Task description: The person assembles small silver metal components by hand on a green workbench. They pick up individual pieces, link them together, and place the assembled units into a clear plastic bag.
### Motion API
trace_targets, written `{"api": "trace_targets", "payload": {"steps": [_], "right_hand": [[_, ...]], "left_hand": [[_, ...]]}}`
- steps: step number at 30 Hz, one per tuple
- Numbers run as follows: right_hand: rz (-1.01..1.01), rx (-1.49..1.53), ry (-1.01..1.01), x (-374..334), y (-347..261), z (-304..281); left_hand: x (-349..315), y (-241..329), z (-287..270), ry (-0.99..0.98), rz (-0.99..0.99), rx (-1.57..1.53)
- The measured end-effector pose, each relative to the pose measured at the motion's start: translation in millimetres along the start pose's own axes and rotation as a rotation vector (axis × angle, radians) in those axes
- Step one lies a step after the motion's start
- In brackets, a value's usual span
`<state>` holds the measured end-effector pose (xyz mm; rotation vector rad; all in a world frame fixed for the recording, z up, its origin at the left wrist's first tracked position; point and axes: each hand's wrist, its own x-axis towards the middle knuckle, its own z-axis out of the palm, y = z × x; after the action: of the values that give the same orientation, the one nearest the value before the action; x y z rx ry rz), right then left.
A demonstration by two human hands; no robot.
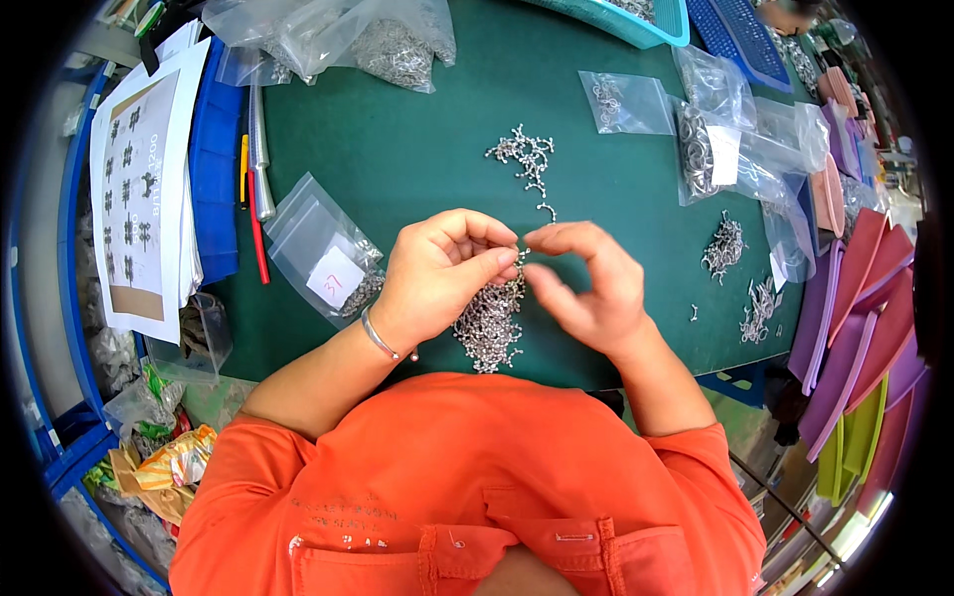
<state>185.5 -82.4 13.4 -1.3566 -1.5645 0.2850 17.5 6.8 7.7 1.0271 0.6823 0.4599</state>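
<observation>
My left hand [437,266], with a metal bangle on its wrist, is closed in a pinch over the table's near middle. A small silver metal piece [524,256] shows at its fingertips; its exact shape is too small to tell. Just beside it, my right hand [596,283] has thumb and forefinger apart around that spot, holding nothing that I can see. Below the hands lies a heap of small silver metal pieces [488,328]. Beyond them is a looser cluster of curved, knob-ended silver pieces [525,154], and a single curved piece [547,212] lies nearer.
On the green table [417,149], a labelled plastic bag [316,233] and red pen [259,228] lie left. Small metal parts [723,246] and filled plastic bags [730,139] sit right. Printed sheets [144,199] rest against a blue bin [217,179]. A turquoise basket [651,35] stands far back.
</observation>
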Motion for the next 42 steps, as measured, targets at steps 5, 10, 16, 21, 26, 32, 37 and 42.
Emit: {"api": "trace_targets", "payload": {"steps": [5,10,16,21,26,32,37,42], "right_hand": [[0.205,-0.440,-0.156,-10,27,-12],[0.188,-0.456,-0.155,-15,29,-7],[0.302,-0.032,-0.086,-10,12,-6],[0.381,0.245,0.040,-13,4,0],[0.293,0.203,0.065,-16,0,1],[0.004,0.043,-0.041,-2,-8,-1],[0.168,-0.123,-0.029,5,19,-9],[0.258,-0.226,-0.168,7,25,-9]], "left_hand": [[-2,1,3,0.025,0.087,-0.027],[-4,2,4,0.022,0.103,-0.020],[-8,1,2,0.032,0.101,-0.007],[-11,7,-7,-0.070,0.060,0.388],[-12,12,-5,-0.078,0.093,0.527],[-8,4,-2,-0.032,-0.017,-0.027],[-6,-4,-6,0.027,0.065,0.004],[-5,-2,-12,0.144,0.115,0.133]]}}
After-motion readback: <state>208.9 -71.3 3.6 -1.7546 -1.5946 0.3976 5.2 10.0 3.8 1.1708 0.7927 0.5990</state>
